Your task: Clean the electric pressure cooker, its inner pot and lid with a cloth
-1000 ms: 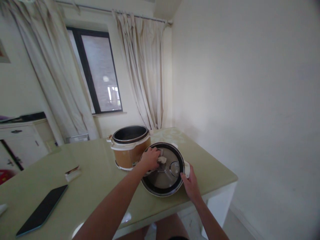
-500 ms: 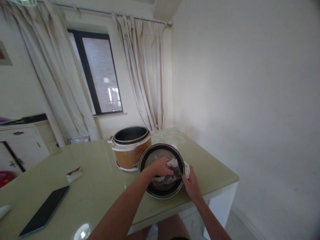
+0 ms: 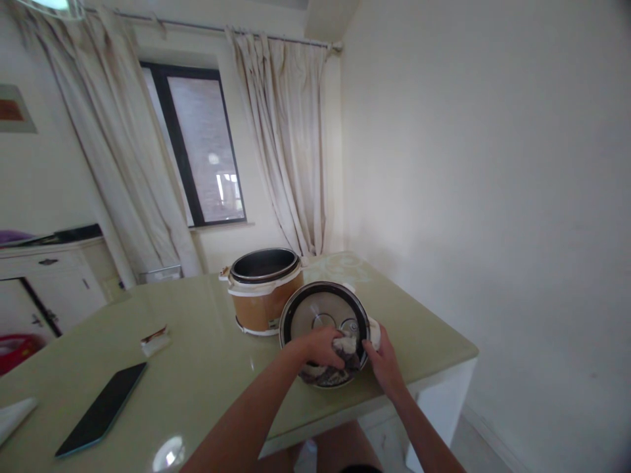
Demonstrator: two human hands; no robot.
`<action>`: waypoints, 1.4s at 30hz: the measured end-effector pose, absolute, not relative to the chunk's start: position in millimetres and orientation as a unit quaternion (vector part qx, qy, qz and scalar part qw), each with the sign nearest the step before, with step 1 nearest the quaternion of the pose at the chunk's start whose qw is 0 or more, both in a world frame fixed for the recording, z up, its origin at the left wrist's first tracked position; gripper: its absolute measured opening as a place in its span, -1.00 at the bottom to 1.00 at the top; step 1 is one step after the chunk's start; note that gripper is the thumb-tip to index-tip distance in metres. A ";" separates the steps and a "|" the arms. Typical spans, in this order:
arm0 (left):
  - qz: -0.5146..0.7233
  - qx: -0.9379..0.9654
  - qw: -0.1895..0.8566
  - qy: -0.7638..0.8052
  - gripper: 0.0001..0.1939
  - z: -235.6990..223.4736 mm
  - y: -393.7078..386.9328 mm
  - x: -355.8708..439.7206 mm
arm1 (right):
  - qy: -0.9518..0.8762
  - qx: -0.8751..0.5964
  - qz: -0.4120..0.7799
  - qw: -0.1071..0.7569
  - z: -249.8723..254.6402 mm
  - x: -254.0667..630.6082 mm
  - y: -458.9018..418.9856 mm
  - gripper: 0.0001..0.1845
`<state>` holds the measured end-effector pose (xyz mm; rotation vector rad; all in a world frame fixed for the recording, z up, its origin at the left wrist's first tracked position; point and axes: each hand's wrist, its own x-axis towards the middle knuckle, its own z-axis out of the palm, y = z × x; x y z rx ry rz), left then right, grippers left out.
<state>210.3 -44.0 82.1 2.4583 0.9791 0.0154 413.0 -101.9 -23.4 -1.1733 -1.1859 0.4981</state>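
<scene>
A round pot lid (image 3: 315,307) is tilted up on the table, its metal inner side and black ring facing me. My right hand (image 3: 385,360) grips the lid by the white handle (image 3: 374,334) at its right edge. Bunched in my left hand (image 3: 323,346) is a grey and white cloth (image 3: 348,351), pressed against the lower right of the lid's inner side. Part of the cloth hangs below my fingers over the black ring. Just behind and left of the lid stands an electric cooker (image 3: 261,309) with an orange-brown body, white rim and uncovered dark inner pot.
On the left of the pale green table (image 3: 207,368) lie a dark tablet (image 3: 103,407), a small white packet (image 3: 155,341) and a white item (image 3: 14,417) at the edge. A wall (image 3: 493,197) rises on the right; a white cabinet (image 3: 59,276) stands far left.
My left hand has moved the cloth from the lid's middle down to its lower right, spreading over the metal and ring. My right hand keeps its hold on the handle. The view shifted slightly.
</scene>
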 end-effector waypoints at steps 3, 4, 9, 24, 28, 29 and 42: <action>-0.013 0.909 0.240 0.342 -0.43 87.1 -42.6 204.8 | -0.523 -0.513 0.219 0.645 -23.4 412.7 -102.4 -0.43; -0.031 0.910 0.235 0.339 -0.39 90.0 -40.8 202.6 | -0.523 -0.513 0.220 0.644 -23.7 412.4 -102.4 -0.43; -0.178 0.893 0.207 0.359 -0.35 112.4 -25.7 189.2 | -0.518 -0.527 0.219 0.637 -24.7 411.3 -102.6 -0.44; 0.098 0.872 -0.052 0.476 -0.60 116.4 -21.0 204.0 | -0.501 -0.525 0.215 0.653 -21.2 409.2 -106.5 -0.40; 0.187 0.859 0.002 0.476 -0.50 102.3 -23.3 226.6 | -0.511 -0.518 0.216 0.651 -20.8 410.2 -107.3 -0.40; 0.201 0.862 0.021 0.465 -0.49 99.4 -23.8 233.3 | -0.513 -0.517 0.215 0.651 -20.1 410.3 -107.7 -0.40; 0.101 0.910 0.189 0.356 -0.69 94.4 -18.3 241.3 | -0.513 -0.526 0.220 0.642 -17.0 408.2 -107.7 -0.46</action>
